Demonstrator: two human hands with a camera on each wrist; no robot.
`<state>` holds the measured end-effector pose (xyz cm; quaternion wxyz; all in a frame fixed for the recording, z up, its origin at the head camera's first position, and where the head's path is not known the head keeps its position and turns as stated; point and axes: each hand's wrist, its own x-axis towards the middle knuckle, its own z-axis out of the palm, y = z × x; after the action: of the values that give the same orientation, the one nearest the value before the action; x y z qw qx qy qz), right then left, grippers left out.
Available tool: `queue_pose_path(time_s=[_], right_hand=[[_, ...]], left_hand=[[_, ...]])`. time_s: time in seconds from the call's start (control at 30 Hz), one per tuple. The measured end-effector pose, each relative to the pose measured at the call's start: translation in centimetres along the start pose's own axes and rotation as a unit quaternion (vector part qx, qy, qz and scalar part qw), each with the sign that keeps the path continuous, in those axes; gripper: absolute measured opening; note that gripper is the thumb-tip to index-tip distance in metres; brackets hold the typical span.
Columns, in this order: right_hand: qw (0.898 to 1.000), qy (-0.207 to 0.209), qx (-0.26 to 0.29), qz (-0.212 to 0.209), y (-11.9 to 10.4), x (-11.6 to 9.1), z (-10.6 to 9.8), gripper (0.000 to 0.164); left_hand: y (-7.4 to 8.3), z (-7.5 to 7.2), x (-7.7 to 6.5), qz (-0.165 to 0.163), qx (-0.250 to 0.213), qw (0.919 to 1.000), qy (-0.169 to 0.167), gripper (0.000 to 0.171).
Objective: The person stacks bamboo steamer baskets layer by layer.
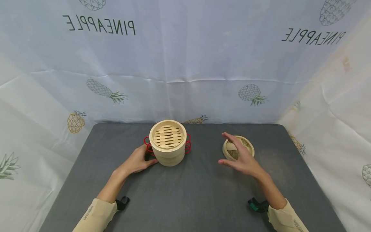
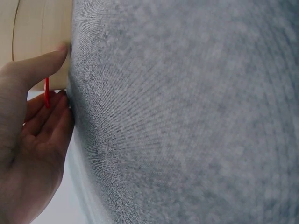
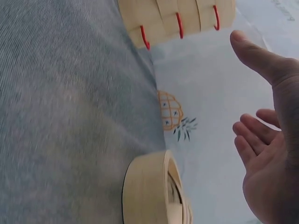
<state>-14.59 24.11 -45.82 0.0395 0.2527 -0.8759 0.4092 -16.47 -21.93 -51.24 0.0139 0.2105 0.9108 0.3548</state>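
A stack of round bamboo steamer baskets [image 1: 168, 154] stands upright on the dark table, its slatted top facing up and red loop handles at its sides. My left hand [image 1: 139, 160] rests at the stack's lower left, thumb against the bamboo wall. In the left wrist view, its fairly straight fingers [image 2: 51, 123] lie beside a red handle [image 2: 47, 93]. My right hand [image 1: 243, 159], fingers spread and holding nothing, hovers over a round bamboo steamer lid [image 1: 250, 145] with a woven top and a flat strap. The hand partly hides the lid in the head view.
The dark grey table [image 1: 185, 199] reaches back to a white curtain [image 1: 185, 58] printed with pineapples and lettering. A black band [image 1: 123, 203] is at the left wrist, and a black and green one [image 1: 258, 205] at the right.
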Motion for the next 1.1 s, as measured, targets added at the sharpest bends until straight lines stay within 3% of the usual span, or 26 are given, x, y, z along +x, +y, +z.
queue_pose_path(time_s=[0.23, 0.63, 0.9, 1.1], right_hand=[[1.000, 0.015, -0.010, 0.022, 1.3, -0.7, -0.8, 0.099], [0.998, 0.053, -0.044, -0.011, 3.6, -1.8, -1.5, 0.075], [0.997, 0.053, -0.053, 0.008, 4.9, -2.1, -1.8, 0.068], [0.997, 0.061, -0.044, 0.001, 5.7, -2.2, -2.0, 0.064]], left_hand=[[0.1, 0.0, 0.1, -0.003, 0.003, 1.0000, -0.004, 0.060], [-0.3, 0.1, 0.1, 0.028, -0.005, 0.9994, 0.021, 0.063], [0.1, 0.0, -0.1, 0.014, -0.004, 0.9999, 0.008, 0.059], [0.2, 0.1, -0.1, 0.007, -0.004, 1.0000, 0.003, 0.059]])
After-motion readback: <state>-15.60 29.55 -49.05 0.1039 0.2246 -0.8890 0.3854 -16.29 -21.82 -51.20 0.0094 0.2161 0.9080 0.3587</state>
